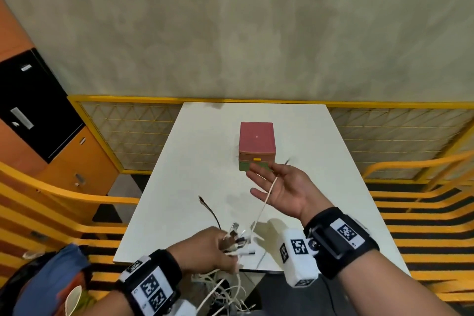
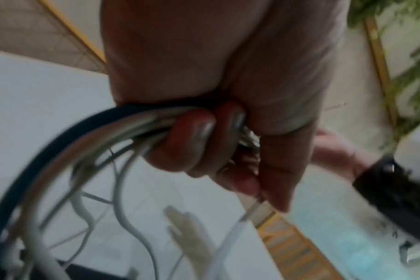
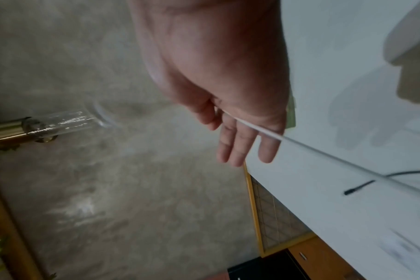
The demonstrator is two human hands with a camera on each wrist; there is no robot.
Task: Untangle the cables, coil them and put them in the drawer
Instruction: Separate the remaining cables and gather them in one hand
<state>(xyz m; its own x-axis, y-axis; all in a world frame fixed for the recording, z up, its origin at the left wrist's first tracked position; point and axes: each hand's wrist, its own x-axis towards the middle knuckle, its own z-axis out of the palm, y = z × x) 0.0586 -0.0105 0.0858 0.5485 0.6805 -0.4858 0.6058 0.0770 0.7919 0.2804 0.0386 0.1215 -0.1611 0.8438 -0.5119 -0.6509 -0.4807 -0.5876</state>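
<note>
— What has the left hand [image 1: 205,249] got?

— A whole bundle of cables [image 1: 237,241]. Its fingers [image 2: 192,130] are curled tight round them at the near edge of the desk [image 1: 195,151]; plug ends fan out above the fist and the loose lengths hang down past the desk edge toward the floor. Most are white, and a dark cable [image 1: 211,210] arches up and to the left out of the fist, its tip in the air above the desk.

— And the right hand [image 1: 284,187]?

— Held above the middle of the desk, palm up, fingers spread and fairly straight. One thin white cable [image 1: 266,196] runs taut from the bundle up across that palm. In the right wrist view it crosses the base of the fingers [image 3: 266,149]; a dark tip sticks out beyond the hand on the far side. Whether the thumb clamps it I cannot tell.

— Where is the drawer?

— In the small drawer box [image 1: 257,145] just beyond the right hand, toward the far half of the desk: pink top, brown tier with a yellow handle [image 1: 256,159], green tier under it. Both tiers look pushed in.

— Anything else around?

— Yellow rails [image 1: 164,99] behind the desk, orange cabinets [image 1: 84,159] to the far left.
</note>
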